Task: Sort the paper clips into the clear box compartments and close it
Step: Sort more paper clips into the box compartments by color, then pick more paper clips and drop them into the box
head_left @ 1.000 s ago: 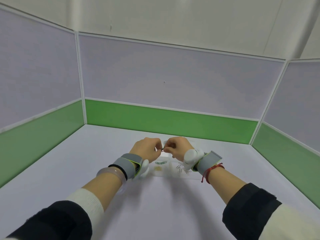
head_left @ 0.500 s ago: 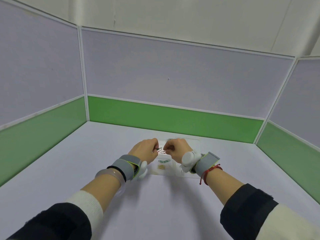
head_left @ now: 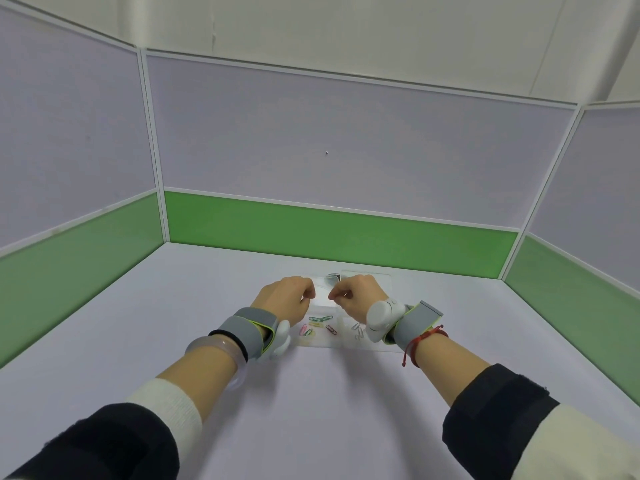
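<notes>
The clear box [head_left: 346, 344] lies open on the table with its lid [head_left: 377, 278] flat behind it. Green paper clips [head_left: 320, 318], a dark red clip [head_left: 331, 329], pink, yellow and green clips [head_left: 306, 329] and silver clips [head_left: 358, 331] lie in its compartments. Dark clips [head_left: 333, 277] sit at the far edge. My left hand [head_left: 287, 299] and my right hand [head_left: 356, 296] hover over the box's back half, a small gap between them. Both have curled, pinched fingers, and I see no clip in either.
Green and lilac partition walls [head_left: 339, 237] enclose the white table [head_left: 311, 403] on three sides. Grey straps with white devices are on both wrists, and both forearms reach in from the near edge.
The hands, which held linked clips between their fingertips, have drawn slightly apart. A dark red clip now lies in the box. The view has shifted, showing more of the box's compartments.
</notes>
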{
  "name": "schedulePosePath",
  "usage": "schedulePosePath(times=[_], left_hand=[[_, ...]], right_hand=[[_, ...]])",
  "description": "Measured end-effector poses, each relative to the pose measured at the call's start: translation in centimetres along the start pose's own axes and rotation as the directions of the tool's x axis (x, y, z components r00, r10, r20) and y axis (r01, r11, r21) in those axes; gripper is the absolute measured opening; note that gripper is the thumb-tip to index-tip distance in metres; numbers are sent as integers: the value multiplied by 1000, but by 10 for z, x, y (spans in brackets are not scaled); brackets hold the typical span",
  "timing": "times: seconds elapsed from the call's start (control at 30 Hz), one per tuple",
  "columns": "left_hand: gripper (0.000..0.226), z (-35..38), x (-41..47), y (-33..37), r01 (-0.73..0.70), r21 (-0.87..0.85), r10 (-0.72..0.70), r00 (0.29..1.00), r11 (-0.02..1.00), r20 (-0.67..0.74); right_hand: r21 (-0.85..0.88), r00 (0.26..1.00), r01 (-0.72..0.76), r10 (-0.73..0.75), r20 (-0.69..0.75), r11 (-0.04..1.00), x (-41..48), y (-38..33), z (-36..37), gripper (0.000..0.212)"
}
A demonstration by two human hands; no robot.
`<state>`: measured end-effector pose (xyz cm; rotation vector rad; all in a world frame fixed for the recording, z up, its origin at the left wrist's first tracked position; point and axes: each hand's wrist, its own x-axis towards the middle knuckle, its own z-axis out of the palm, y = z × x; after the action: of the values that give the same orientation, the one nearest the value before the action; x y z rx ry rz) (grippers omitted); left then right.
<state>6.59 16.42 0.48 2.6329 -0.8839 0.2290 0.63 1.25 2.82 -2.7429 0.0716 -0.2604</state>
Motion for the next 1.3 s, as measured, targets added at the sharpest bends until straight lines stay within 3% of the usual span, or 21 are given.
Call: schedulePosePath(times=[0.77, 1.1, 1.3], left_hand=[[23, 32, 16, 102, -209, -31, 211, 975, 977, 71], [27, 71, 15, 153, -298, -31, 298, 929, 954, 220], [29, 94, 12, 181, -364, -4, 351, 894, 931, 278]], right_hand=[[-31, 979, -201, 200, -44, 979, -62, 95, -61, 28], [-95, 932, -347, 354, 77, 933, -97, 143, -61, 25], [-151, 923, -338, 358, 141, 929, -105, 159, -52, 35]])
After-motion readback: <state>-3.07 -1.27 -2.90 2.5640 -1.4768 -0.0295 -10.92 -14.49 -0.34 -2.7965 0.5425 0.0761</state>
